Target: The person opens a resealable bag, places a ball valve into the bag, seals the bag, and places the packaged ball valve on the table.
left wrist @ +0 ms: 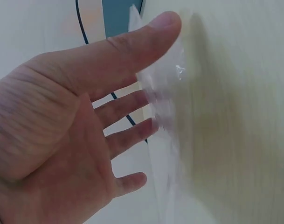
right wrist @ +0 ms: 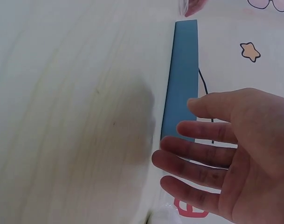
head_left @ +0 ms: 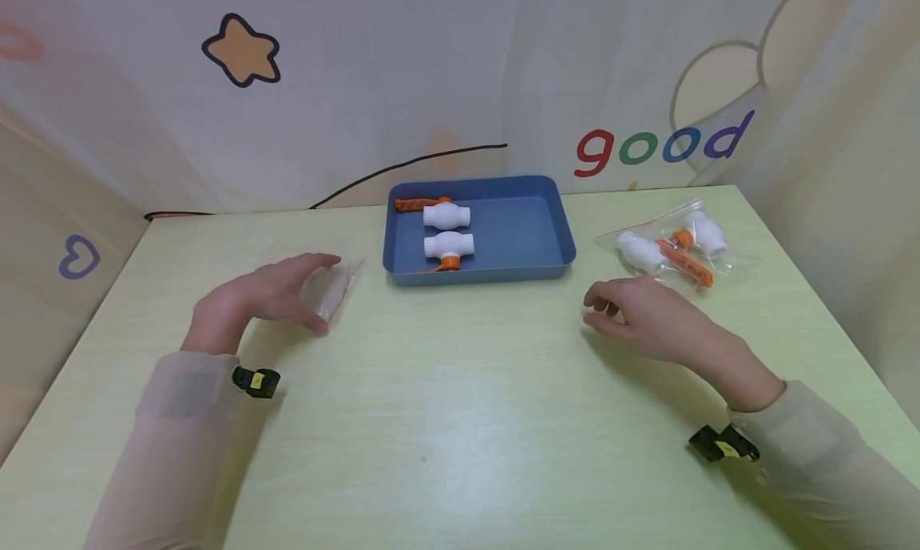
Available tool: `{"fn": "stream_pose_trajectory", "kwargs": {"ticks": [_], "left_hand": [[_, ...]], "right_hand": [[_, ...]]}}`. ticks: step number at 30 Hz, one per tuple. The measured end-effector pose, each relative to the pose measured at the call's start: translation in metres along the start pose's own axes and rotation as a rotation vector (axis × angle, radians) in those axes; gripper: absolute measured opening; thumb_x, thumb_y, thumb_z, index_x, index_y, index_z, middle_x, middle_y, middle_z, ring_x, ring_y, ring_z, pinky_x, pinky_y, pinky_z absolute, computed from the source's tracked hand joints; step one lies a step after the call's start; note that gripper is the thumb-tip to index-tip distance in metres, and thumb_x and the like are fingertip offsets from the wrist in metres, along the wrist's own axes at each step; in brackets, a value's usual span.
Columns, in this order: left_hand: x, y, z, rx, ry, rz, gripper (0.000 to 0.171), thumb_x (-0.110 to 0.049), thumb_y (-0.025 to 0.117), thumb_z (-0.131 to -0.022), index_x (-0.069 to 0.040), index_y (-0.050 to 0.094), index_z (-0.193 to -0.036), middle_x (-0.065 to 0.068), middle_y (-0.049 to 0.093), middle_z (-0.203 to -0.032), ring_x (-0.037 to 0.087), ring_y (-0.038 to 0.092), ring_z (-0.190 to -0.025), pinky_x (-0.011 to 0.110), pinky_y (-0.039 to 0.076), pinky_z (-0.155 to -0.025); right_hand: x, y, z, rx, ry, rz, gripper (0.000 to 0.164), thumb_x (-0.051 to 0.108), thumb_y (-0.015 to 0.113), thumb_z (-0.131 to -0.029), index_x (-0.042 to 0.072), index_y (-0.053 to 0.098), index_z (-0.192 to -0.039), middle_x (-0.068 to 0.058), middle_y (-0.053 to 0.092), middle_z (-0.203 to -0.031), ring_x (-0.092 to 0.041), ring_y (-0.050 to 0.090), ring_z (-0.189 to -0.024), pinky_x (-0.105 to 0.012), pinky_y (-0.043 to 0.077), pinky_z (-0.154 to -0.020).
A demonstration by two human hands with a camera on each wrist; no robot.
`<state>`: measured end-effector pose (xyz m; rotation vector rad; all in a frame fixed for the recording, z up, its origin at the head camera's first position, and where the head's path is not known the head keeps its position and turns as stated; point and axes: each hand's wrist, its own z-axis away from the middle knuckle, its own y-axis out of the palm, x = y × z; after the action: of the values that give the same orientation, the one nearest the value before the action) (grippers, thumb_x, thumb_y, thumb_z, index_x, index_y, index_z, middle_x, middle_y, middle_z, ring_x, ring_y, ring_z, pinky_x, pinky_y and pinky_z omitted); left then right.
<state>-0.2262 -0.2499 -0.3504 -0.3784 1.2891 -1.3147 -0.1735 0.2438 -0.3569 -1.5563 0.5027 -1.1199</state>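
On the left side of the table lies a clear zip bag (head_left: 333, 294) with a reddish seal line and no valve visible inside. My left hand (head_left: 276, 290) is at this bag, thumb and fingers spread apart around it. The left wrist view shows the thumb straight and the fingertips overlapping the clear plastic (left wrist: 167, 121). My right hand (head_left: 647, 318) hovers over the table on the right, its fingers loosely bent and holding nothing. Just beyond it sits another clear zip bag (head_left: 736, 255) containing white ball valve bodies (head_left: 640, 252) and an orange handle (head_left: 686, 264).
A blue tray (head_left: 517, 275) stands at the back middle of the table (head_left: 460, 406). Two white ball valves (head_left: 447, 215) with orange handles lie in its left half. Behind the table hangs a printed curtain (head_left: 431, 71), with a dark cord (head_left: 410, 163) against it.
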Motion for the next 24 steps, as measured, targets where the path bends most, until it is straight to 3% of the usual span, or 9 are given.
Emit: {"fn": "stream_pose_trajectory", "kwargs": {"ticks": [9,13,24], "left_hand": [[-0.001,0.004,-0.004,-0.084,0.011,-0.101,0.104,-0.034,0.091,-0.077,0.0,0.033,-0.156,0.025,0.045,-0.148,0.047,0.036,-0.139,0.072,0.021,-0.11],[-0.002,0.005,-0.001,-0.123,0.027,-0.124,0.105,-0.035,0.093,-0.075,0.004,0.035,-0.153,0.026,0.048,-0.142,0.047,0.041,-0.134,0.072,0.025,-0.107],[-0.013,0.008,0.002,-0.169,0.04,-0.083,0.093,-0.031,0.091,-0.078,0.005,0.042,-0.148,0.026,0.048,-0.138,0.043,0.044,-0.129,0.066,0.021,-0.112]], "right_hand": [[0.003,0.002,0.0,0.008,0.0,-0.008,0.016,0.018,0.074,-0.096,0.008,0.074,-0.108,0.001,0.072,-0.095,-0.016,0.067,-0.086,-0.039,0.058,-0.077],[0.003,0.002,0.0,0.011,0.002,-0.007,0.016,0.018,0.073,-0.097,0.008,0.074,-0.108,0.001,0.072,-0.095,-0.016,0.067,-0.086,-0.039,0.058,-0.077],[0.006,0.002,0.0,-0.005,-0.025,-0.016,0.015,0.017,0.073,-0.097,0.007,0.074,-0.108,0.001,0.072,-0.095,-0.015,0.067,-0.086,-0.039,0.058,-0.078]]}}
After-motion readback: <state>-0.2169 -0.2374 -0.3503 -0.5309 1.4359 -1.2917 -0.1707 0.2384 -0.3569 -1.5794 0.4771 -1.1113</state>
